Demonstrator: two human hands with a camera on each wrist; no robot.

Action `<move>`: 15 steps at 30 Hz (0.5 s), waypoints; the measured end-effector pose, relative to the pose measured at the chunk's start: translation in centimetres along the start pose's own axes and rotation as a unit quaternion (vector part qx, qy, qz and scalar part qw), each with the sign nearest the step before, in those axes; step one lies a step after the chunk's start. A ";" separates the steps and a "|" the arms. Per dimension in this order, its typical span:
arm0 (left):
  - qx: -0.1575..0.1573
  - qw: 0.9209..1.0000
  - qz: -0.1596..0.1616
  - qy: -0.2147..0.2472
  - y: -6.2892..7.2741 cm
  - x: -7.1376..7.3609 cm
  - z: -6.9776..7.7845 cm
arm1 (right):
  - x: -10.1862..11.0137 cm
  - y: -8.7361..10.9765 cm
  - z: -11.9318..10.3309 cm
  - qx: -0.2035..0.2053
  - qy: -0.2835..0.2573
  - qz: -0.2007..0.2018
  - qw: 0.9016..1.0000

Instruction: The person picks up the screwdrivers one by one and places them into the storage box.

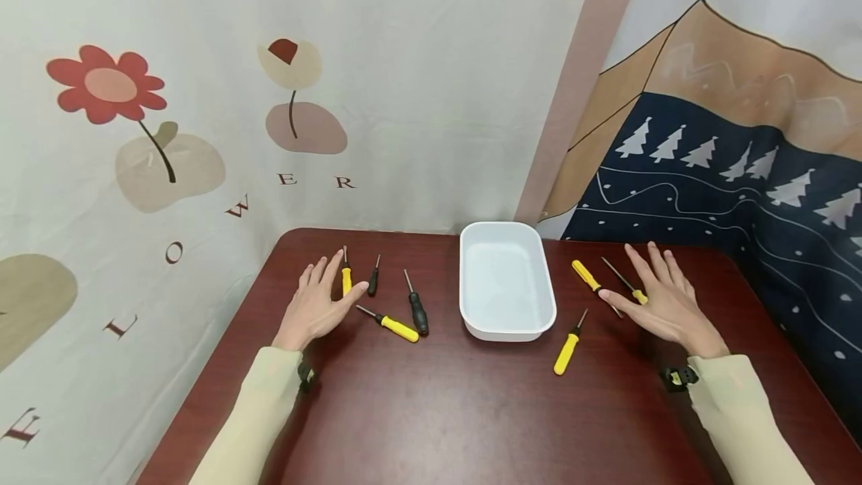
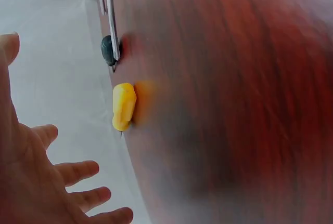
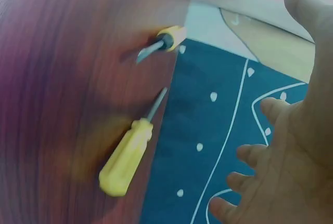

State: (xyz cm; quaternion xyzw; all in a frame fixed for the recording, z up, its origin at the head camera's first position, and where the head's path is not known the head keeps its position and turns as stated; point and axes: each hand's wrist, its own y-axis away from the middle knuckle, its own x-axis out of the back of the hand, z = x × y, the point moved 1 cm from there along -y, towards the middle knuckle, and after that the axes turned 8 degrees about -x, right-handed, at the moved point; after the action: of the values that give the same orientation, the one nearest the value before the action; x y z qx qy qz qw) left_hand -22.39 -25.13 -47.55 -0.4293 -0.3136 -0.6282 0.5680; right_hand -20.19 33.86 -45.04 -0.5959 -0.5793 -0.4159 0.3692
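My left hand [image 1: 315,304], fingers spread and holding nothing, is over the table's left side, close to a yellow screwdriver [image 1: 346,280]. Beside it lie a small black screwdriver [image 1: 373,280], a larger black screwdriver [image 1: 419,313] and a yellow-and-black screwdriver [image 1: 399,328]. On the other side, my right hand [image 1: 663,304] is spread with nothing in it, and overlaps part of a yellow screwdriver [image 1: 638,296] in the head view. Two more yellow screwdrivers, one angled [image 1: 584,273] and one nearer the front [image 1: 567,352], lie left of that hand. In the right wrist view a yellow handle [image 3: 126,159] shows whole.
A white rectangular tub [image 1: 508,331] stands between the two groups of screwdrivers, near the back edge of the dark red-brown table [image 1: 471,410]. Printed curtains hang behind: a pale one [image 1: 431,96] with flowers and a dark blue and tan one [image 1: 673,193] at right.
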 end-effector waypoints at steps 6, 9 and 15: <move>0.017 0.999 -0.013 0.032 -0.6 0.3 0.3 | 0.2 -0.5 -1.1 -0.003 -0.026 -0.024 0.999; 0.029 0.998 -0.014 0.061 -0.8 0.7 0.5 | 0.3 -0.8 -1.8 0.002 -0.047 -0.036 0.998; 0.050 0.993 -0.018 0.106 -1.2 1.0 0.5 | 0.4 -1.2 -2.9 0.007 -0.083 -0.064 0.994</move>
State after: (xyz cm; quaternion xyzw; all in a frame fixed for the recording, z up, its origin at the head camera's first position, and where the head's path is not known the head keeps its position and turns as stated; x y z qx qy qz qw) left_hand -23.51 -24.94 -46.30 -0.3256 -0.2907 -0.6639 0.6072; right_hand -21.61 31.42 -43.61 -0.5874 -0.6477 -0.3838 0.2969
